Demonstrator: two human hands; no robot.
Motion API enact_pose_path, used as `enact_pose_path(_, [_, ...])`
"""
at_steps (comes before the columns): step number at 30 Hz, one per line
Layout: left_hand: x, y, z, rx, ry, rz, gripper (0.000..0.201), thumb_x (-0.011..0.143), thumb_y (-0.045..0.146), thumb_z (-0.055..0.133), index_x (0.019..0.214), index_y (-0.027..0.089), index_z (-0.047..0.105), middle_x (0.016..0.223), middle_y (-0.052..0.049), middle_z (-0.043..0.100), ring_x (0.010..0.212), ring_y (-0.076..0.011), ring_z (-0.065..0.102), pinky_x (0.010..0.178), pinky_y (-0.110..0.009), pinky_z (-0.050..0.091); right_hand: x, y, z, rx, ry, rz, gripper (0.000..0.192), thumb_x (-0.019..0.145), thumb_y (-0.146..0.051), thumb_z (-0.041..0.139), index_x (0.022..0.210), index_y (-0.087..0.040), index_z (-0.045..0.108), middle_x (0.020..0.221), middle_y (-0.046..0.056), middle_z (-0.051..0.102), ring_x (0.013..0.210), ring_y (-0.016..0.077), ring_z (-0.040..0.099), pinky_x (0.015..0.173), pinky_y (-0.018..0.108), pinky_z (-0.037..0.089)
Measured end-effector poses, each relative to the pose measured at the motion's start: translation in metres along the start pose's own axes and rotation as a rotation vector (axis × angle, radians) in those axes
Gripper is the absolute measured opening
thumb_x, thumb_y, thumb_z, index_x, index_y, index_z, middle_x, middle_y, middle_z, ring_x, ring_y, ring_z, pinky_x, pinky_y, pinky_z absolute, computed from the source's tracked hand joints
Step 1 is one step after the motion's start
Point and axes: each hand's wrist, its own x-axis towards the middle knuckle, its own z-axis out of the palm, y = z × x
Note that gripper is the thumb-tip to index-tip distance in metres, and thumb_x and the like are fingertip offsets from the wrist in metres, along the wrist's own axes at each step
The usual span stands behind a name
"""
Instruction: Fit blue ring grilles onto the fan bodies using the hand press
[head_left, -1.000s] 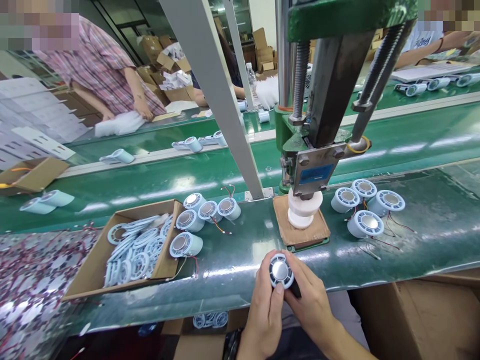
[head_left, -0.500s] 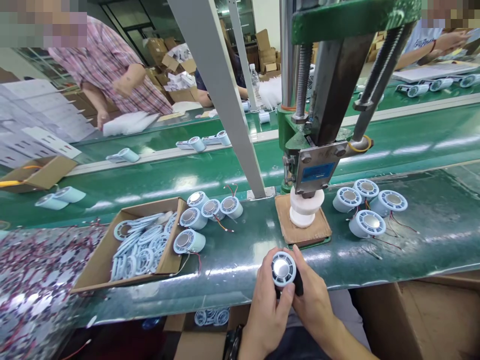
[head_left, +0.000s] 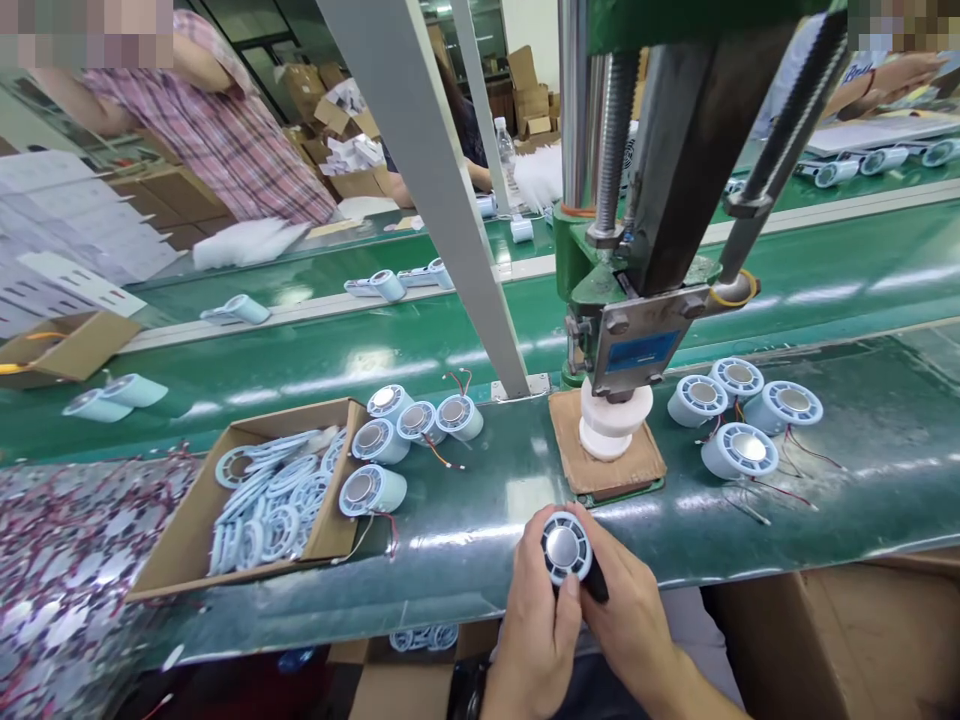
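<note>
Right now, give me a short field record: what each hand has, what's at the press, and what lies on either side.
left hand: grips the round fan part, thumb on its rim
right hand: holds the same fan part from the right, with a black piece under it
press: over a white block on a brown pad
left of press: cardboard box of pale blue rings, five fan parts beside it
right of press: four fan parts with wires
</note>
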Motion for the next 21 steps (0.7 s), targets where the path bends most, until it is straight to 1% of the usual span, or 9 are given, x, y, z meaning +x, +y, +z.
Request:
enact_pose_path(4, [0.002,0.004,0.007,-0.023,0.075,-0.103,0.051,0.101,0.042,0.049,0.146,0.02,0.04,0.145,-0.016,0.054,0.132,-0.0301,0.056,0.108,-0.047,0.046,-0.002,0.0,0.0,0.022,-0.013,0.005,0.06,0.095,-0.013,0.046,0.154,-0.019,0.038,0.129,0.013,0.07,0.112,0.0226,0.073,0.092,0.032,0.063])
enact_pose_path(7, [0.004,0.009,0.014,-0.067,0.181,-0.149,0.053,0.095,0.049,0.058,0.138,0.02,0.048,0.135,-0.016,0.061,0.121,-0.0317,0.062,0.102,-0.046,0.05,0.0,-0.002,-0.001,0.021,-0.01,0.027,0.062,0.096,-0.013,0.046,0.156,-0.023,0.035,0.127,0.01,0.071,0.109,0.0214,0.074,0.09,0.03,0.064])
enact_pose_path(8, [0.004,0.011,0.015,-0.08,0.21,-0.15,0.054,0.093,0.051,0.06,0.136,0.019,0.05,0.132,-0.016,0.062,0.119,-0.032,0.063,0.101,-0.046,0.051,0.002,-0.003,-0.002,0.025,-0.009,0.046,0.064,0.097,-0.014,0.046,0.158,-0.025,0.031,0.125,0.009,0.073,0.106,0.0208,0.075,0.087,0.029,0.065])
enact_pose_path(10, [0.004,0.015,0.016,-0.091,0.237,-0.151,0.054,0.093,0.053,0.059,0.135,0.019,0.051,0.132,-0.016,0.062,0.12,-0.032,0.062,0.102,-0.046,0.049,0.005,-0.005,-0.003,0.049,-0.01,0.101,0.071,0.098,-0.019,0.047,0.162,-0.024,0.017,0.12,0.008,0.075,0.101,0.0198,0.077,0.082,0.026,0.065])
enact_pose_path(12, [0.004,0.018,0.015,-0.091,0.212,-0.145,0.053,0.096,0.05,0.054,0.138,0.02,0.047,0.137,-0.016,0.059,0.126,-0.0314,0.058,0.107,-0.048,0.045,0.007,-0.008,-0.003,0.079,-0.015,0.156,0.077,0.1,-0.023,0.047,0.163,-0.021,0.003,0.117,0.007,0.076,0.098,0.0194,0.078,0.078,0.025,0.066])
enact_pose_path(14, [0.001,0.018,0.012,-0.085,0.169,-0.108,0.053,0.098,0.047,0.05,0.142,0.02,0.042,0.142,-0.016,0.055,0.13,-0.031,0.055,0.11,-0.048,0.043,0.008,-0.009,-0.004,0.095,-0.018,0.182,0.08,0.1,-0.024,0.046,0.163,-0.02,-0.003,0.117,0.007,0.076,0.098,0.0193,0.077,0.079,0.025,0.065])
enact_pose_path(17, [-0.003,0.014,0.009,-0.085,0.131,-0.043,0.055,0.098,0.044,0.048,0.146,0.02,0.038,0.145,-0.017,0.052,0.133,-0.0317,0.053,0.111,-0.049,0.042,0.007,-0.01,-0.002,0.081,-0.01,0.193,0.081,0.098,-0.021,0.045,0.163,-0.02,-0.004,0.116,0.006,0.077,0.099,0.0194,0.077,0.081,0.026,0.065])
enact_pose_path(21, [0.001,0.007,0.006,-0.073,0.135,-0.012,0.058,0.097,0.042,0.054,0.148,0.022,0.038,0.146,-0.016,0.053,0.133,-0.0326,0.054,0.111,-0.049,0.044,0.007,-0.008,-0.001,0.061,0.004,0.159,0.079,0.098,-0.021,0.043,0.163,-0.019,-0.003,0.116,0.007,0.076,0.099,0.0196,0.077,0.08,0.027,0.065])
